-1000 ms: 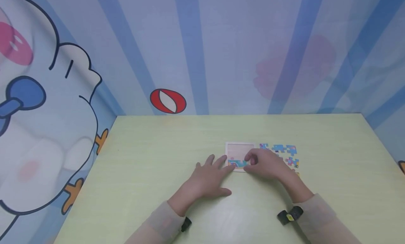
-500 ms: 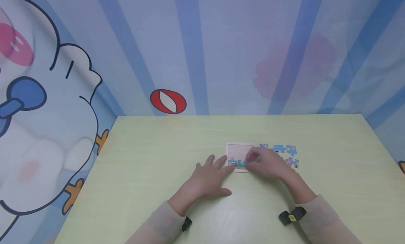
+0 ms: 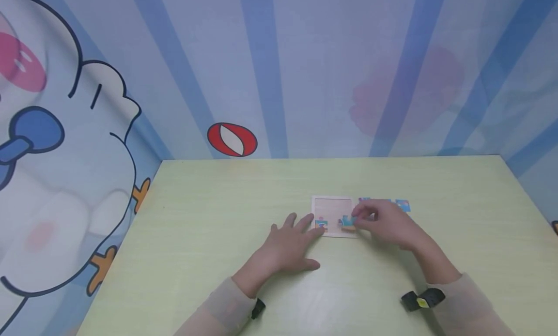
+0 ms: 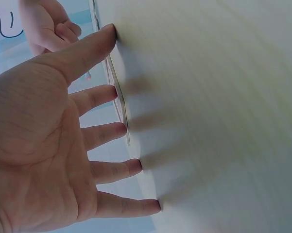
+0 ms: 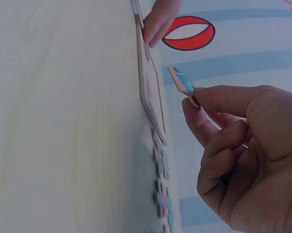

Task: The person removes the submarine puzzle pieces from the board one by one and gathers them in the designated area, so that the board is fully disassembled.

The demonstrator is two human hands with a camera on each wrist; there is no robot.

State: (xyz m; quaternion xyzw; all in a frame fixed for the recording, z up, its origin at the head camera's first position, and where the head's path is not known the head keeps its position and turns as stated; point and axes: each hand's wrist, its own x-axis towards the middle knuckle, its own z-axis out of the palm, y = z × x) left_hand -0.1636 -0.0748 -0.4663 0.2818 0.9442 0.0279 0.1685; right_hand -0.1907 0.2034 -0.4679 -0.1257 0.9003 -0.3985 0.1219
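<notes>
A square puzzle frame lies flat on the table, its rim pale. One puzzle piece sits in its near left corner. My left hand has its fingers spread, fingertips on the table and on the left edge of the frame; in the left wrist view the left hand shows straight fingers. Above the near right part of the frame, my right hand pinches a teal and orange puzzle piece between thumb and forefinger. The right wrist view shows this piece raised clear of the frame, tilted.
Several loose puzzle pieces lie right of the frame, partly hidden behind the right hand. The pale table ends at a blue striped backdrop. Each wrist wears a black band.
My right hand has lifted the teal puzzle piece out of its place beside the corner piece and moved right with it. My left hand stays put.
</notes>
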